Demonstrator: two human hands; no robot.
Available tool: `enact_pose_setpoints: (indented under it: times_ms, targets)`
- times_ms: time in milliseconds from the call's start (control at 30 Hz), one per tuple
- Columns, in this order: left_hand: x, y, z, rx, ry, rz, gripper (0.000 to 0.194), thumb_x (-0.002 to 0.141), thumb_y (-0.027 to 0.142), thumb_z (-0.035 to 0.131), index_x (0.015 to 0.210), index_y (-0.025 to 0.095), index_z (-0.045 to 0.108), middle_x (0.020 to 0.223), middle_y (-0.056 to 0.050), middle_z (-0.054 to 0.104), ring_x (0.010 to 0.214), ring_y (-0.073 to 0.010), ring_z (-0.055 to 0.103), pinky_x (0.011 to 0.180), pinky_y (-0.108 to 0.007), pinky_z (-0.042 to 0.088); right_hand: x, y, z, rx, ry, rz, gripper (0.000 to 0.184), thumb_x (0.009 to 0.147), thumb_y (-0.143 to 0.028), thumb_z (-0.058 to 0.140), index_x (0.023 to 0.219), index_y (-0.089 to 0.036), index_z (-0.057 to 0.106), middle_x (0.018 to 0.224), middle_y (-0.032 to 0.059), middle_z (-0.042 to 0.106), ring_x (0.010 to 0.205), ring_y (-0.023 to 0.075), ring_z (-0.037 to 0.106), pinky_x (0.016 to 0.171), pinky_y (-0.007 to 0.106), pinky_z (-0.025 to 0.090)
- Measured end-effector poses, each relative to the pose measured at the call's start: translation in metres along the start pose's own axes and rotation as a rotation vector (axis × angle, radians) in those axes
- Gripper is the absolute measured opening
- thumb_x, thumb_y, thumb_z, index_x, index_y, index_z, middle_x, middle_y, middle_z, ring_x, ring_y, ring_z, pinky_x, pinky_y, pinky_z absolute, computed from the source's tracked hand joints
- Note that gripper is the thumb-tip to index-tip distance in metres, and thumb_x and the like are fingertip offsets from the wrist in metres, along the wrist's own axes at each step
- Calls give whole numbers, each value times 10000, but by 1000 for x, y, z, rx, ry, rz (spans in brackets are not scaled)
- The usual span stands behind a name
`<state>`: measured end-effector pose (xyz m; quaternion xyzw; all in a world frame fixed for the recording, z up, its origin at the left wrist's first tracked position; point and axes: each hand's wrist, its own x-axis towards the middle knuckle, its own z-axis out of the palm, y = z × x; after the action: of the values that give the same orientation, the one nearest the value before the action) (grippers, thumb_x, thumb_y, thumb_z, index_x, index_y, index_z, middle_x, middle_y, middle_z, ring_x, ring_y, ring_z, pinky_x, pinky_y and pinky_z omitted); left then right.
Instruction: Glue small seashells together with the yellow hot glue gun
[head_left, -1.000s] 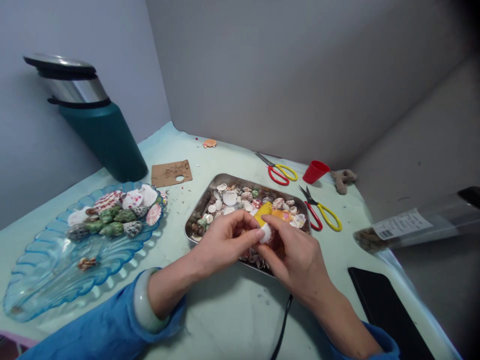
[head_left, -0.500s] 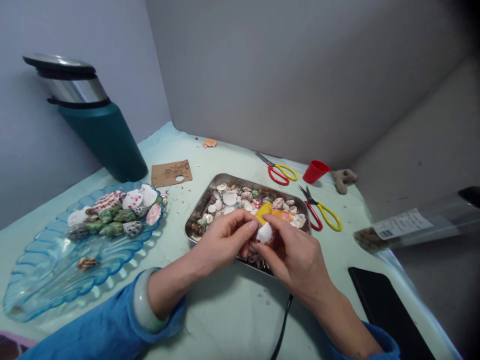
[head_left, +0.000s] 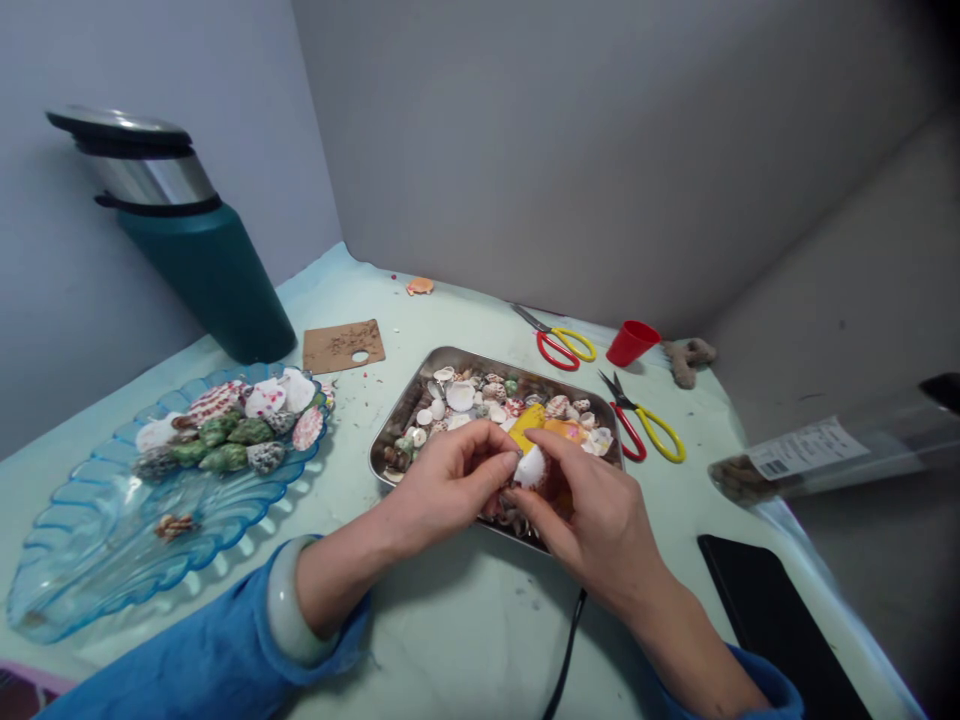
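Over the metal tray (head_left: 397, 405), a white seashell (head_left: 532, 468) with a reddish-brown rim is held between my two hands. My right hand (head_left: 596, 500) grips its right side, thumb below and fingers above. The fingertips of my left hand (head_left: 454, 480) are pinched together at its left edge; whether a small piece is between them is hidden. Many seashells (head_left: 460, 396) of mixed kinds fill the tray. Just behind my fingers lies a yellow object (head_left: 528, 425), mostly hidden, beside an orange shell (head_left: 564, 430).
Shells rest on a blue leaf-shaped dish (head_left: 97, 560) at left, near a teal bottle (head_left: 210, 270) and cardboard piece (head_left: 341, 345). Scissors (head_left: 559, 340), more scissors (head_left: 641, 420), a red cup (head_left: 632, 343), clear container (head_left: 825, 460) and black phone-like slab (head_left: 772, 620) stand right. A black cord (head_left: 568, 650) runs frontward.
Almost nothing differs. My fingers have shifted very slightly on the seashell, and both hands stay over the tray.
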<state>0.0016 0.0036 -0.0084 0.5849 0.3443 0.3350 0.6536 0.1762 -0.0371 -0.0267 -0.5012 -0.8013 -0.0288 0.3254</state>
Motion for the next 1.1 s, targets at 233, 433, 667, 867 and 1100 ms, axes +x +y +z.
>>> enact_pose_setpoints:
  times_ms: [233, 433, 667, 867, 1100]
  targets:
    - [-1, -1, 0, -3, -7, 9, 184, 840, 312, 570, 799, 145, 503, 663, 41, 497, 503, -51, 463, 484, -186, 380, 0, -1, 0, 20, 0, 8, 404, 864, -348, 609, 1203, -161, 495, 1020, 96, 703, 854, 206, 679, 723, 331, 527]
    - [1, -1, 0, -11, -6, 0, 188, 829, 316, 586, 798, 147, 509, 658, 40, 501, 500, -52, 464, 476, -184, 380, 2, -1, 0, 13, 2, 2, 371, 872, -330, 591, 1189, -160, 502, 989, 96, 709, 823, 207, 683, 694, 326, 525]
    - [0, 1, 1, -42, 5, 0, 212, 809, 338, 614, 814, 147, 523, 677, 31, 526, 491, -50, 465, 466, -185, 376, 2, -1, -1, 0, 1, -4, 348, 874, -339, 580, 1166, -160, 520, 1000, 109, 713, 825, 215, 688, 701, 336, 535]
    - [-1, 3, 1, -54, 6, 6, 262, 809, 394, 617, 811, 146, 532, 645, 32, 530, 481, -51, 459, 454, -182, 359, 2, -1, 0, -3, 1, 1, 354, 871, -345, 585, 1162, -153, 525, 973, 106, 719, 794, 214, 689, 682, 336, 531]
    - [-2, 3, 0, -17, -1, 20, 262, 842, 396, 586, 834, 136, 550, 627, 35, 516, 490, -50, 453, 461, -174, 363, 2, -2, 1, -1, -3, 1, 349, 867, -335, 592, 1157, -153, 524, 987, 109, 718, 814, 220, 689, 699, 341, 531]
